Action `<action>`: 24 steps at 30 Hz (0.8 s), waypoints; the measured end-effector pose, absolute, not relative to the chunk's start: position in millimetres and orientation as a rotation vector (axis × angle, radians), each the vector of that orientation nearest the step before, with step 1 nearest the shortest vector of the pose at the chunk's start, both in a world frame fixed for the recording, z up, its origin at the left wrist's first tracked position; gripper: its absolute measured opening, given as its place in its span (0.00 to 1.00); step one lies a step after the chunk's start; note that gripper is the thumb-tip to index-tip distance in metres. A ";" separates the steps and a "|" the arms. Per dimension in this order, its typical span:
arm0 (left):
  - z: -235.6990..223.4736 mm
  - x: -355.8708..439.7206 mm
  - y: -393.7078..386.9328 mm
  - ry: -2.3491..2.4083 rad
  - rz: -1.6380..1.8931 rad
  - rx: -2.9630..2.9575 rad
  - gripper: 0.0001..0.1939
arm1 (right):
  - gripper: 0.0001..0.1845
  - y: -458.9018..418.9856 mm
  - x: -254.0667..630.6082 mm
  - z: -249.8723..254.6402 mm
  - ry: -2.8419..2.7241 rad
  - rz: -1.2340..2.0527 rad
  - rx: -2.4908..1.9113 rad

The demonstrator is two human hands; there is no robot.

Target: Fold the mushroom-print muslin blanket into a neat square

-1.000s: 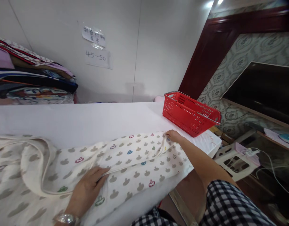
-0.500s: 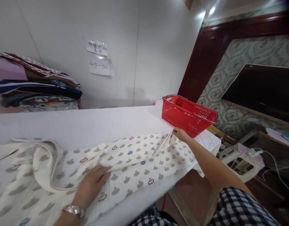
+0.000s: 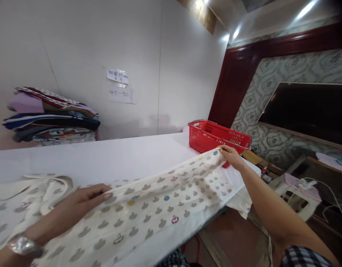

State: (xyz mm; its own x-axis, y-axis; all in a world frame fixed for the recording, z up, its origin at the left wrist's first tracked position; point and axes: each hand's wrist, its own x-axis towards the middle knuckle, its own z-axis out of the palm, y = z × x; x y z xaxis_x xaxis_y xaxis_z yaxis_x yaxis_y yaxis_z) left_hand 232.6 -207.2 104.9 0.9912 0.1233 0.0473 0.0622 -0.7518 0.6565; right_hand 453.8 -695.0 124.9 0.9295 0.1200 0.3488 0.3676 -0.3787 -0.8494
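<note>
A cream cloth [image 3: 159, 200] printed with grey and coloured mushroom-like shapes lies spread along the near edge of a white table [image 3: 117, 155]. My left hand [image 3: 76, 202], with a metal watch on the wrist, pinches the cloth's folded edge near the middle. My right hand [image 3: 230, 155] is closed on the cloth's far right corner and holds it raised, just in front of a red basket [image 3: 215, 135]. Between my hands the cloth's edge is pulled taut. A cream strap [image 3: 34, 183] of the cloth curls on the table at the left.
The red plastic basket stands at the table's right end. A stack of folded fabrics [image 3: 51, 116] sits at the back left against a white wall with paper notes [image 3: 119, 85]. A dark screen [image 3: 307, 109] hangs on the patterned wall at right, with a white stool [image 3: 296, 193] below.
My right hand has lifted the cloth's right corner up off the table toward the basket. My left hand has shifted left and taken hold of the fold, pulling the edge taut. The view tilted upward.
</note>
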 end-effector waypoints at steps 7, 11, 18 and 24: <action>101.9 226.5 -193.0 0.028 -0.065 2.437 0.19 | 0.15 -682.3 448.3 109.9 -0.297 -0.178 -2.005; 98.6 229.0 -196.8 0.172 0.059 2.523 0.20 | 0.18 -680.1 457.1 101.1 -0.279 -0.052 -2.019; 95.4 234.4 -232.1 0.100 0.096 2.464 0.16 | 0.18 -661.5 476.3 114.3 -0.182 -0.351 -2.660; 88.7 227.0 -268.6 0.037 0.000 2.405 0.12 | 0.22 -564.0 426.0 90.5 -0.797 -0.251 -2.661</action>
State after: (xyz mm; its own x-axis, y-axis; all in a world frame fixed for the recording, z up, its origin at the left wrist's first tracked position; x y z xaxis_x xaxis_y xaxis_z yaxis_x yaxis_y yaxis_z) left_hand 227.0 -268.6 88.7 0.9996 0.0268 -0.0099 0.0265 -0.7404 0.6716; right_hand 426.0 -564.0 90.5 0.8260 0.4974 0.2651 0.5596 -0.7803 -0.2794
